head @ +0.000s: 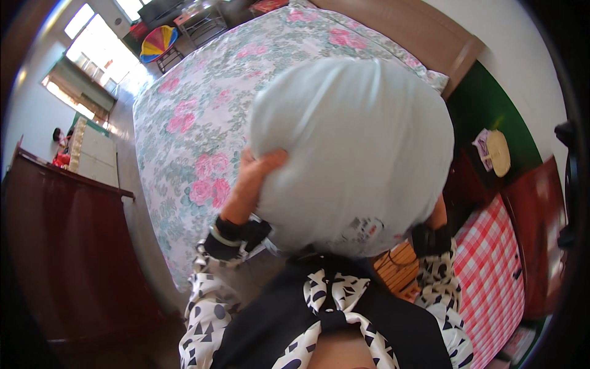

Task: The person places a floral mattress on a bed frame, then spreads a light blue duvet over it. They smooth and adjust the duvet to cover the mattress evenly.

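Note:
A large, rounded pale grey-green pillow [355,147] is held up in front of my chest, over the near side of the bed. My left hand [260,170] grips its left edge, the thumb lying on top of the fabric. On the other side my right hand [438,214] supports the lower right edge; its fingers are hidden beneath or behind the pillow. A dark printed mark shows on the pillow's lower face. Beyond it spreads a bed [184,115] covered with a white sheet of pink flowers and grey-green leaves.
A brown headboard [415,32] borders the far right of the bed. Right of me are a red-checked cloth [493,276] and a slatted wooden stool [398,272]. Dark red cabinets [69,249] stand at left. A striped round chair [159,44] sits past the bed.

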The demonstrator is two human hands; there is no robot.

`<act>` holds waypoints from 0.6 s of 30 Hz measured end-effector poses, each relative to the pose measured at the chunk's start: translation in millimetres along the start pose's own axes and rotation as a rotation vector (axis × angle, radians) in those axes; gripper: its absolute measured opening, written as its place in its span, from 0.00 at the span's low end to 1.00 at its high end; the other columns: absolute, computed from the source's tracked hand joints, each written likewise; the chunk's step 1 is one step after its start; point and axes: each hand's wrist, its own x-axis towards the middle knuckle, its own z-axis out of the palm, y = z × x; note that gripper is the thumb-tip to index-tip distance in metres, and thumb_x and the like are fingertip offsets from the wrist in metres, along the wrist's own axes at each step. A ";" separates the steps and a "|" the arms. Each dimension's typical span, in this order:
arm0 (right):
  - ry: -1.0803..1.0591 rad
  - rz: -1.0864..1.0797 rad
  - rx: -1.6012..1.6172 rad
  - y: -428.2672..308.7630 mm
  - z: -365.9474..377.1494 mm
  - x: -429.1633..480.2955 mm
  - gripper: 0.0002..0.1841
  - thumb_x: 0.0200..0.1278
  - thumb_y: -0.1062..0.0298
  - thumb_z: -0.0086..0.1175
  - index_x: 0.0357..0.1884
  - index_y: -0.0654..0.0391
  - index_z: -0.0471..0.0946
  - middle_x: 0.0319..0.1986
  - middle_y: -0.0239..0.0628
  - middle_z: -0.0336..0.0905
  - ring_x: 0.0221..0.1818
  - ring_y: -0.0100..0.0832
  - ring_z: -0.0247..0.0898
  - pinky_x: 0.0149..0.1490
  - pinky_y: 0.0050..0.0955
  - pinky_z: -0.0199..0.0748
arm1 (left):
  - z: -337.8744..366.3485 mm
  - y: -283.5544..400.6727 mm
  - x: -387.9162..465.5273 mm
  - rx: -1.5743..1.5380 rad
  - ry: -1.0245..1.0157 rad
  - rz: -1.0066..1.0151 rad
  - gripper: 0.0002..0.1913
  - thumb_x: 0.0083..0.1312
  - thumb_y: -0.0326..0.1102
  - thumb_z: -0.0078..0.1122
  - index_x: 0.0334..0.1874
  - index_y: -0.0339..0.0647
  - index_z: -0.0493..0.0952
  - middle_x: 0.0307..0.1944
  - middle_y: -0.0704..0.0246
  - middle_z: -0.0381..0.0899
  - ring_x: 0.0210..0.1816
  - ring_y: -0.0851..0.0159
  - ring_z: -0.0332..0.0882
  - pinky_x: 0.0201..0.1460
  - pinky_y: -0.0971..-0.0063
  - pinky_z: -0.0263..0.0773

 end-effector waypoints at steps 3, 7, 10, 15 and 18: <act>-0.061 -0.146 -0.131 -31.6 5.7 151.4 0.24 0.69 0.64 0.38 0.64 0.61 0.55 0.60 0.39 0.61 0.58 0.32 0.61 0.61 0.28 0.60 | -18.8 23.1 55.4 0.134 0.170 0.225 0.18 0.59 0.39 0.58 0.44 0.30 0.75 0.32 0.66 0.80 0.29 0.71 0.78 0.31 0.80 0.74; 0.090 -0.550 -0.361 -100.1 37.6 318.5 0.14 0.58 0.64 0.46 0.40 0.63 0.75 0.35 0.34 0.74 0.38 0.27 0.69 0.44 0.26 0.68 | -71.3 53.6 104.5 0.467 0.537 0.342 0.14 0.62 0.38 0.58 0.40 0.32 0.77 0.29 0.69 0.79 0.27 0.76 0.75 0.28 0.82 0.70; 0.007 -0.338 -0.261 -150.5 58.8 394.3 0.14 0.44 0.69 0.49 0.34 0.65 0.74 0.28 0.33 0.73 0.31 0.26 0.68 0.39 0.23 0.66 | -132.4 68.4 123.3 0.584 0.619 0.351 0.11 0.63 0.36 0.56 0.37 0.32 0.78 0.27 0.71 0.79 0.27 0.77 0.74 0.29 0.86 0.68; -0.220 -0.484 -0.693 -167.7 96.9 473.0 0.14 0.46 0.65 0.52 0.30 0.67 0.74 0.23 0.38 0.72 0.29 0.29 0.68 0.37 0.28 0.66 | -227.8 48.5 124.9 1.028 0.809 0.533 0.11 0.63 0.34 0.55 0.41 0.33 0.79 0.25 0.74 0.78 0.28 0.78 0.73 0.31 0.83 0.67; -0.252 -0.395 -1.016 -129.8 111.0 505.6 0.20 0.56 0.54 0.54 0.36 0.64 0.75 0.30 0.46 0.77 0.34 0.34 0.73 0.43 0.32 0.68 | -267.4 25.0 106.7 1.134 0.955 0.205 0.16 0.62 0.38 0.56 0.50 0.38 0.76 0.22 0.72 0.78 0.26 0.76 0.73 0.30 0.79 0.68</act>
